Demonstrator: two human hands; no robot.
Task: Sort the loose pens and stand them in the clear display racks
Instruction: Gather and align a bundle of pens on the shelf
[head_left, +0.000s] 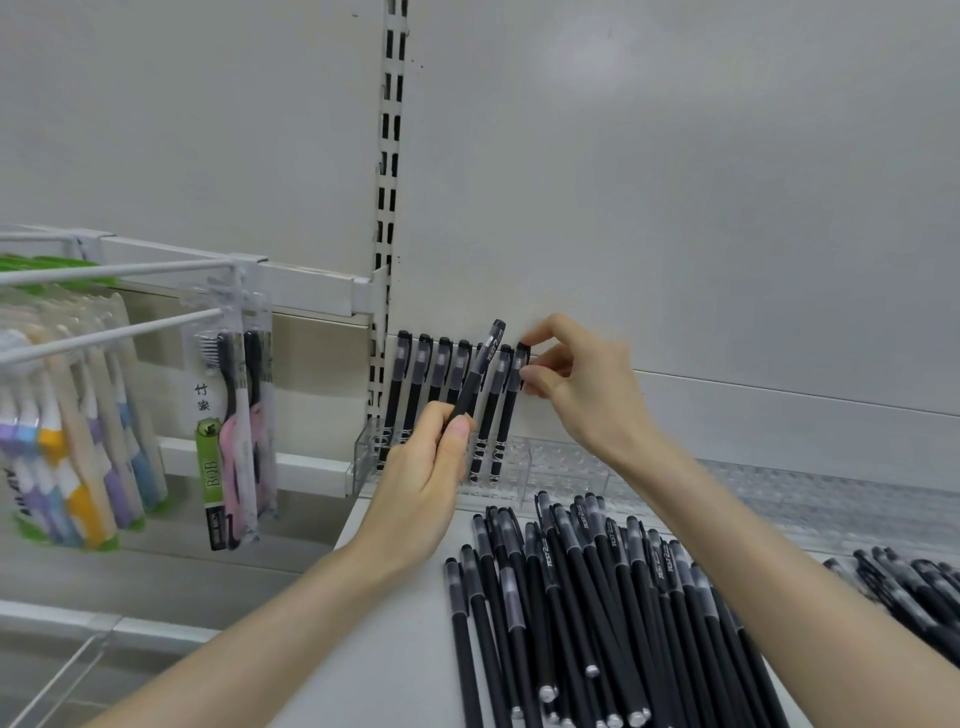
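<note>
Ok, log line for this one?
left hand: grips loose pen | right hand: pinches racked pen | rack: part-filled | pen pile: on shelf

Bright, even light with faint, soft shadows. Edges bow from the wide lens; the right hand (587, 389) is slightly blurred.

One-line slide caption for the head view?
Stocking pens: left hand holds a black pen; right hand pinches a racked pen by its cap; loose pens heaped before the clear rack.

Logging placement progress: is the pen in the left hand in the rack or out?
Out. The left hand grips the pen by its lower barrel, tilted, in front of the racked pens.
</note>
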